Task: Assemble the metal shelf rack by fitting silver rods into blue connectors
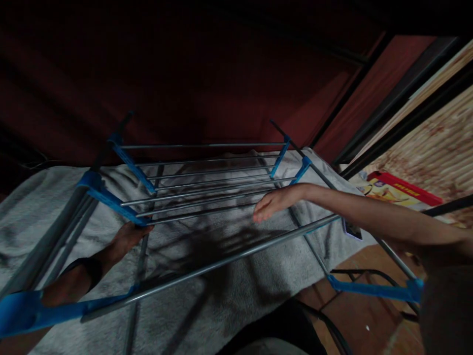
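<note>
A metal drying rack [221,250] with silver rods and blue plastic brackets stands over a grey blanket [236,296]. My left hand [130,238] reaches in under the left side and is closed at the lower end of a blue bracket [121,207]; the bracket hides part of its fingers. Over the right part of the middle rods [207,198] is my right hand [275,201], back upward, fingers stretched out to the left. The nearest rod runs up to that hand, and whether they touch I cannot tell.
A phone [353,229] lies at the blanket's right edge. Beyond it is a red and yellow box [401,190]. A dark red curtain [207,84] hangs behind the rack. Dark metal bars [410,108] cross the right side. A black curved frame [328,323] stands on the tiled floor [377,320].
</note>
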A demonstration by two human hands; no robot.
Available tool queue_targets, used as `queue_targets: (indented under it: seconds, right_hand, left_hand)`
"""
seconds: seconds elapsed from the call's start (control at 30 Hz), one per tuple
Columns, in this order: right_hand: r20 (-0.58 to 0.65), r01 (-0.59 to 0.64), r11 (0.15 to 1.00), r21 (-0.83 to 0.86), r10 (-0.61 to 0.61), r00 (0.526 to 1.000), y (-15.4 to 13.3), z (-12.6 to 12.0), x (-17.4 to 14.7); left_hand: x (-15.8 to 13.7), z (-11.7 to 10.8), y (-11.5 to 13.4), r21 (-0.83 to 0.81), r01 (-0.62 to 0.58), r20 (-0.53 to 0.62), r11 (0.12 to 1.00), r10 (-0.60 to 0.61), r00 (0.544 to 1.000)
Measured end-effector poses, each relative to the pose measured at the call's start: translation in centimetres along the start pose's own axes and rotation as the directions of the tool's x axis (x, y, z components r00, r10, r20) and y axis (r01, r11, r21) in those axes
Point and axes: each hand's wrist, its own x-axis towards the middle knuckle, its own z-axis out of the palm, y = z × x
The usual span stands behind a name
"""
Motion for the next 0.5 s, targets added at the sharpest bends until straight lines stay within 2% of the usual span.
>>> queue_targets:
  seconds: [0.03, 0.07, 0.1, 0.13, 0.2, 0.27, 0.3, 0.33, 0.4, 0.47, 0.5]
  right_hand:
    - [-0.056, -0.037, 0.995, 0.096, 0.042, 0.998, 0.0, -1.2, -3.0]
    - [-0.169, -0.064, 0.985, 0.16, 0.091, 0.981, 0.2, -2.5, -6.0]
    - [-0.323, -0.076, 0.975, 0.208, 0.142, 0.936, 0.8, -3.6, -8.8]
    - [-0.482, -0.085, 0.964, 0.253, 0.202, 0.852, 1.7, -4.6, -11.2]
    - [-0.722, -0.031, 0.939, 0.341, 0.283, 0.631, 4.5, -6.1, -14.8]
    - [-0.82, 0.079, 0.894, 0.442, 0.367, 0.438, 8.2, -6.5, -16.3]
    - [-0.813, 0.102, 0.856, 0.506, 0.435, 0.388, 10.1, -6.3, -16.3]
    - [-0.777, 0.108, 0.809, 0.578, 0.506, 0.374, 11.9, -5.8, -15.9]
    - [-0.683, 0.079, 0.72, 0.689, 0.61, 0.402, 14.7, -4.1, -14.3]
    - [-0.576, -0.029, 0.679, 0.734, 0.644, 0.504, 16.5, -2.0, -12.2]
    - [-0.539, -0.087, 0.685, 0.723, 0.638, 0.55, 17.0, -1.1, -11.2]
  left_hand:
    - [-0.3, -0.1, 0.3, -0.055, 0.017, 0.004, 0.998, -0.017, 1.0]
    - [-0.6, -0.3, 0.5, -0.111, 0.029, 0.005, 0.993, -0.029, 1.0]
    - [-1.0, -0.5, 0.8, -0.152, 0.038, 0.012, 0.988, -0.037, 0.999]
    - [-1.2, -0.6, 0.9, -0.173, 0.039, 0.028, 0.984, -0.034, 0.999]
    - [-1.5, -0.8, 1.2, -0.168, 0.038, 0.067, 0.985, -0.026, 0.997]
    - [-1.4, -0.8, 1.4, -0.149, 0.05, 0.092, 0.988, -0.037, 0.995]
    - [-1.3, -0.7, 1.5, -0.155, 0.061, 0.097, 0.986, -0.047, 0.994]
    - [-1.3, -0.7, 1.7, -0.174, 0.08, 0.098, 0.982, -0.063, 0.993]
    - [-1.5, -1.2, 2.1, -0.24, 0.118, 0.099, 0.964, -0.096, 0.99]
    - [-2.3, -2.7, 2.5, -0.274, 0.106, 0.108, 0.956, -0.079, 0.991]
    - [-3.0, -3.7, 2.7, -0.235, 0.067, 0.11, 0.97, -0.042, 0.993]
